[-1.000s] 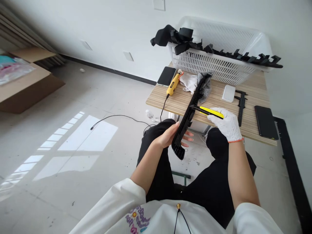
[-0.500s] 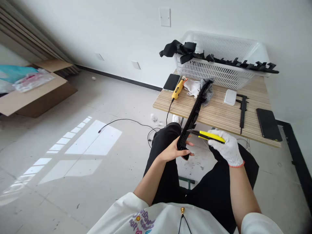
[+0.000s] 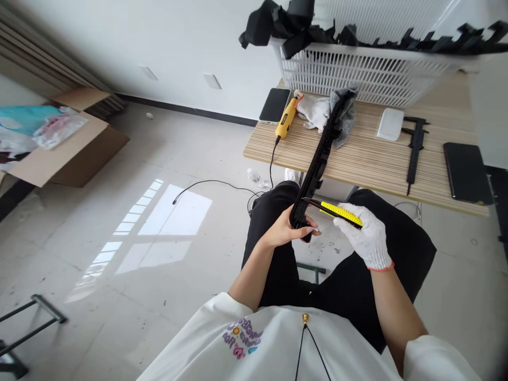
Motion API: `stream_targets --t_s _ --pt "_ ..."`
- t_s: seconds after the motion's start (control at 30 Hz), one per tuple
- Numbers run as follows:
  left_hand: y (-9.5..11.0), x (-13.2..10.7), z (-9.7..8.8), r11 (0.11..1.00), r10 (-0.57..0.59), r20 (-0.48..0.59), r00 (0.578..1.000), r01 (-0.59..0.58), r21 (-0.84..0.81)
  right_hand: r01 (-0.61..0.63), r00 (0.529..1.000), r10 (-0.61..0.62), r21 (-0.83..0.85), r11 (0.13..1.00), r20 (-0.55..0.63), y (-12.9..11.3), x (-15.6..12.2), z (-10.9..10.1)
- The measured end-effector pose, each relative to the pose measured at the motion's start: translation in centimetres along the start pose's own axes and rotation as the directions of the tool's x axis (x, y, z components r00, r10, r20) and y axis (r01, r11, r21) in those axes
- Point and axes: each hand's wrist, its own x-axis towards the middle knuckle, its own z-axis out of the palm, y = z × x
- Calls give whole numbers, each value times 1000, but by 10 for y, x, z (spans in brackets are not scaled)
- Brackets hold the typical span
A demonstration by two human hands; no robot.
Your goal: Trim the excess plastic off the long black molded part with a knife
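My bare left hand (image 3: 288,228) grips the lower end of a long black plastic strip (image 3: 317,164), its fingers wrapped beneath and the thumb over the near end. The strip slants up and away, its far end over a grey cloth (image 3: 348,119) on the table. My right hand (image 3: 367,233), in a white knit glove with an orange cuff, is closed on tweezers (image 3: 341,212) with ribbed yellow grips. Their dark tips lie at the strip's lower part, just above my left hand. Whether the tips pinch anything is too small to tell.
On the wooden table (image 3: 369,164) are a yellow corded tool (image 3: 286,119), phones (image 3: 467,172), a white glove (image 3: 314,111), a white case (image 3: 390,124) and black calipers (image 3: 415,151). A white basket (image 3: 357,74) behind carries black parts. A cable (image 3: 214,181) crosses the floor; a cardboard box (image 3: 91,153) stands left.
The view has tilted down and come closer to the table. Both hands keep their holds; the tweezer tips have stayed near the same part of the strip, with the tweezers tilted slightly more.
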Motion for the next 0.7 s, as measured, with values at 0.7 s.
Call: stream_targets --t_s 0.7 --pt "4 -1 3 991 -113 7 994 113 78 39 992 -60 -188 981 -112 -2 1 -5"
